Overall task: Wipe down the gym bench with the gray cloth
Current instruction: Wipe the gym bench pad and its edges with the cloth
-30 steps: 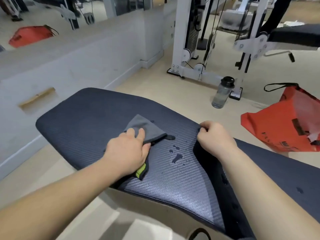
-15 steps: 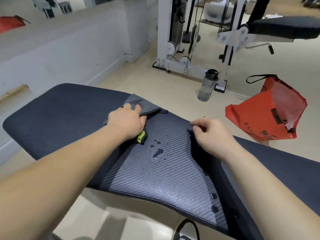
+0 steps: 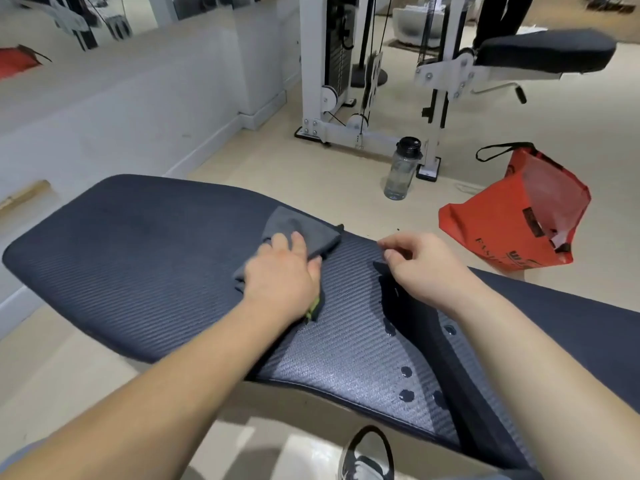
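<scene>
Left grip (image 3: pixel 281 276) presses gray cloth (image 3: pixel 306 227) on bench (image 3: pixel 138 258); bag (image 3: pixel 509 233) print blurred.

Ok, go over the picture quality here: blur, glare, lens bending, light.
Head view: the left hand and gray cloth show slight motion blur; the water drops look sharp; a pale sheen lies on the gym bench near its front edge; the wide lens bows the bench's outline; light is soft and even, shadows faint.
</scene>
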A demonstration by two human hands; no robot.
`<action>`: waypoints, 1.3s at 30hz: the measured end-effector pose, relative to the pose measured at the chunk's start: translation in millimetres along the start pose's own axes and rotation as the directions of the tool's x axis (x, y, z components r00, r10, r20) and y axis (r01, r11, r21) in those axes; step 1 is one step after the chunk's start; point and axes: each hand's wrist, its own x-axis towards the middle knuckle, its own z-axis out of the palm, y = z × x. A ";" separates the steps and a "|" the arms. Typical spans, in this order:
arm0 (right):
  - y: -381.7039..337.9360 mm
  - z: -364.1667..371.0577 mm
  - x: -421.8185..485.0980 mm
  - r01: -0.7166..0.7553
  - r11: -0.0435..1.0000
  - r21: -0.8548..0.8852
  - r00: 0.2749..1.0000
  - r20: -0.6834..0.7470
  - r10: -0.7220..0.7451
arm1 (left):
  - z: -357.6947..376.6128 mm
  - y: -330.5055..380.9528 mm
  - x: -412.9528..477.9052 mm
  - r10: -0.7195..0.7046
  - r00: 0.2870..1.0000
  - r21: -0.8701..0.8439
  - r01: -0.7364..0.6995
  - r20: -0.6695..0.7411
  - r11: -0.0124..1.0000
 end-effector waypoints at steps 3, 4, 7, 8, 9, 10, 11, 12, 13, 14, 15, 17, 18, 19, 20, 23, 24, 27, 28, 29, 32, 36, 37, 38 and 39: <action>-3.2 0.8 -0.1 0.013 1.000 0.001 1.000 -0.018 -0.013 | 8.0 4.3 -68.2 0.288 0.956 0.017 -0.288 -0.055 0.958; -5.0 2.4 -1.0 0.016 1.000 0.000 1.000 -0.010 -0.016 | 8.1 -4.5 -80.5 0.379 0.925 0.021 -0.378 -0.039 0.926; -9.3 5.7 -6.3 0.028 0.999 -0.023 0.999 0.034 -0.028 | 8.8 -41.2 -63.1 0.382 0.923 0.085 -0.377 -0.053 0.922; -10.3 6.1 -8.9 0.029 0.999 -0.029 0.998 0.048 -0.027 | 8.1 -50.1 -49.4 0.264 0.963 0.096 -0.259 -0.046 0.961; -10.6 6.2 -11.6 0.026 0.999 -0.036 0.998 0.059 -0.024 | 4.6 -55.2 -38.9 0.119 0.993 0.068 -0.117 -0.019 0.991; -10.3 6.0 -13.7 0.018 0.999 -0.040 0.998 0.067 -0.016 | 1.1 -54.1 -35.2 -0.006 1.000 0.029 0.005 0.009 1.000; -9.8 5.9 -15.1 0.011 0.999 -0.043 0.997 0.074 -0.008 | -0.2 -47.0 -37.7 -0.085 0.996 0.006 0.085 0.004 0.996; -9.3 6.0 -15.8 0.007 0.999 -0.046 0.997 0.078 -0.003 | 0.6 -36.8 -46.7 -0.111 0.994 -0.009 0.111 -0.008 0.994; -9.1 5.7 -16.2 0.007 0.999 -0.051 0.997 0.079 -0.003 | 3.5 -26.3 -60.7 -0.087 0.996 -0.023 0.087 -0.015 0.996; -8.7 4.7 -15.8 0.006 0.998 -0.061 0.997 0.073 -0.002 | 5.9 -17.6 -78.1 -0.020 0.999 -0.023 0.019 -0.025 1.000; -8.1 2.4 -15.7 0.001 0.997 -0.071 0.998 0.058 0.003 | 7.6 -13.1 -95.8 0.084 0.996 0.003 -0.084 -0.029 0.996; -4.0 -4.8 -17.0 -0.038 0.996 -0.086 0.999 0.019 0.040 | 8.2 -18.4 -108.5 0.239 0.971 0.065 -0.238 -0.010 0.969; 0.3 -8.5 -18.5 -0.066 0.993 -0.095 0.998 0.001 0.067 | 8.4 -26.6 -100.0 0.270 0.963 0.090 -0.268 -0.017 0.959; 6.1 -12.6 -20.9 -0.096 0.990 -0.105 0.995 -0.011 0.095 | 8.4 -34.6 -87.8 0.257 0.966 0.118 -0.254 -0.014 0.960; 12.1 -16.4 -23.9 -0.125 0.985 -0.117 0.992 -0.018 0.123 | 7.5 -40.2 -74.7 0.196 0.981 0.125 -0.194 -0.006 0.973; 28.1 -26.0 -32.9 -0.172 0.977 -0.130 0.985 -0.044 0.168 | 0.9 -28.9 -55.9 -0.040 0.999 0.037 0.039 0.027 0.999; 32.8 -29.1 -34.9 -0.181 0.976 -0.123 0.983 -0.053 0.175 | 0.6 -16.1 -61.0 -0.069 0.997 0.010 0.069 0.023 0.998; 43.2 -34.8 -36.6 -0.200 0.973 -0.117 0.979 -0.054 0.195 | 4.4 14.1 -98.7 0.090 0.995 0.020 -0.091 0.043 0.996; 45.3 -35.0 -35.9 -0.209 0.971 -0.117 0.978 -0.049 0.204 | 4.0 15.6 -107.0 0.177 0.983 0.045 -0.180 0.053 0.983; 46.3 -34.6 -34.9 -0.212 0.970 -0.117 0.977 -0.043 0.209 | 2.1 12.7 -104.8 0.245 0.968 0.062 -0.247 0.050 0.967; 48.1 -34.5 -32.9 -0.211 0.972 -0.107 0.978 -0.033 0.208 | 0.8 -3.7 -67.1 0.234 0.972 0.160 -0.233 0.010 0.959; 52.7 -38.9 -31.2 -0.215 0.976 -0.046 0.976 -0.031 0.213 | -3.2 21.0 -32.6 -0.031 1.000 0.059 0.031 -0.003 0.998; 53.4 -39.8 -30.7 -0.215 0.976 -0.032 0.976 -0.035 0.214 | -1.8 36.3 -38.7 -0.015 1.000 0.035 0.015 0.008 0.999; 53.9 -40.2 -29.9 -0.213 0.977 -0.018 0.976 -0.039 0.213 | 0.4 50.3 -49.9 0.053 0.998 0.029 -0.054 0.013 0.998; 54.6 -40.4 -29.1 -0.209 0.978 -0.006 0.977 -0.044 0.208 | 1.7 60.0 -63.3 0.155 0.988 0.045 -0.155 0.014 0.987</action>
